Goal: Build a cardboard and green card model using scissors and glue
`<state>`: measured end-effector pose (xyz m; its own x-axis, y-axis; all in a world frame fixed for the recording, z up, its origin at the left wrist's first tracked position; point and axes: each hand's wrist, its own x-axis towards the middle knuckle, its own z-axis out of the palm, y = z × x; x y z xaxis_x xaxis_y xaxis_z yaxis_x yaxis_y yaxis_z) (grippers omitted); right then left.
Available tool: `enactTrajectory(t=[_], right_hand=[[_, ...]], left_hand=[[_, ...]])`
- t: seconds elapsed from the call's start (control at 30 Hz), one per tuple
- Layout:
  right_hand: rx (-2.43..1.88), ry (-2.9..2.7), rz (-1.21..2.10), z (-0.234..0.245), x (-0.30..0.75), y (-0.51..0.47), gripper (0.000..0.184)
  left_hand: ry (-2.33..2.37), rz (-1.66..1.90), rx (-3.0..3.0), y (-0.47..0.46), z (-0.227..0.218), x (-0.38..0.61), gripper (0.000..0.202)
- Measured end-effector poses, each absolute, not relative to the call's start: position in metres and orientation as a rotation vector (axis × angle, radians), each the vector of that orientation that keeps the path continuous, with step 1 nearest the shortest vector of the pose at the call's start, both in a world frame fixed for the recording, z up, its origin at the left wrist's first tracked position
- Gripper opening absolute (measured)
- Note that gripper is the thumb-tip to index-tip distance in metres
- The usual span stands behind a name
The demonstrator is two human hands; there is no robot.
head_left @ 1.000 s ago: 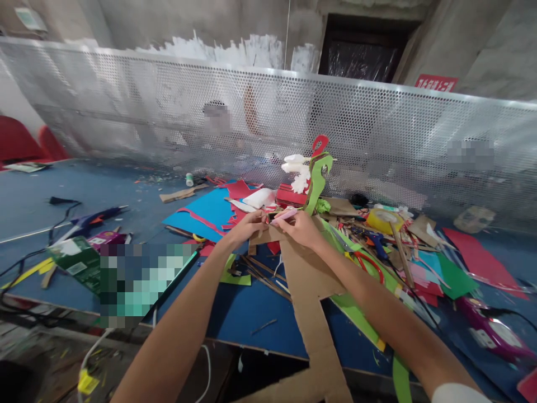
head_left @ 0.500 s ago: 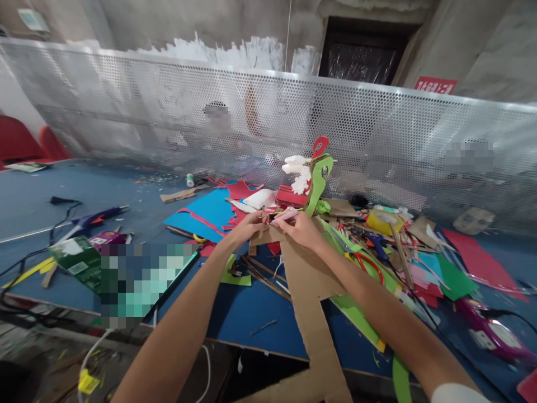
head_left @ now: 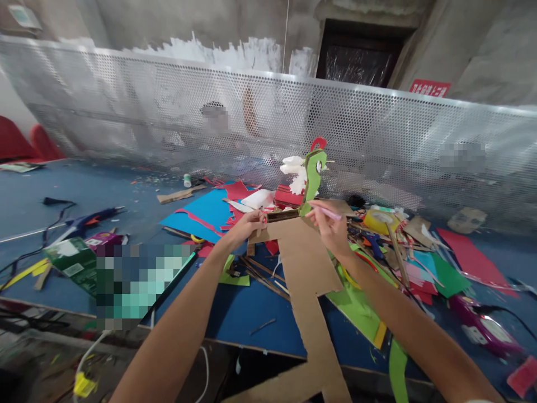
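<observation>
My left hand [head_left: 250, 225] is closed, with thumb and fingers pinching the left end of a small cardboard craft figure [head_left: 283, 215]. The figure has an upright green neck and head with an eye, and a red loop stands on top. In my right hand [head_left: 333, 229] is a pale pink pen [head_left: 328, 211], its tip near the foot of the green neck. Below both hands, a large cut cardboard sheet [head_left: 310, 263] reaches down past the table's front edge. White finger-like pieces and a red ridged block sit just behind the figure.
On the blue table [head_left: 235, 313], a blue sheet [head_left: 197, 210] and red scraps lie left. A pixelated phone-like screen [head_left: 155, 285], a green box [head_left: 73, 260] and a glue gun [head_left: 90, 220] are further left. Yellow tape [head_left: 381, 222] and coloured paper lie right. A perforated metal screen [head_left: 168, 106] stands behind.
My right hand has moved right with the pen, away from my left hand, uncovering the cardboard edge. The green head has turned and shifted slightly left. My left hand stays nearly in place.
</observation>
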<state>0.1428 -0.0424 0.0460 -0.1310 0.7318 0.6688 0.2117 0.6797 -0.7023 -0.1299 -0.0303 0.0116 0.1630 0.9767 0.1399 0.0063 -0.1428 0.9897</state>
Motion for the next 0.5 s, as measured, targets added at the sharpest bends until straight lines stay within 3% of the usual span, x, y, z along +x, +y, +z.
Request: enactTrajectory(t=[0.1, 0.3, 0.5], right_hand=[[-0.934, -1.57, 0.416, 0.033, 0.175, -0.037, 0.035], [-1.236, -1.654, 0.591, -0.001, 0.19, -0.025, 0.052], [-1.189, -1.576, 0.721, 0.011, 0.179, -0.029, 0.042]], left_hand=[[1.021, 1.219, 1.391, -0.026, 0.008, -0.13, 0.033], [1.053, 1.259, 1.326, -0.022, 0.009, -0.128, 0.034], [1.168, 1.24, 1.242, -0.02, 0.009, -0.133, 0.042]])
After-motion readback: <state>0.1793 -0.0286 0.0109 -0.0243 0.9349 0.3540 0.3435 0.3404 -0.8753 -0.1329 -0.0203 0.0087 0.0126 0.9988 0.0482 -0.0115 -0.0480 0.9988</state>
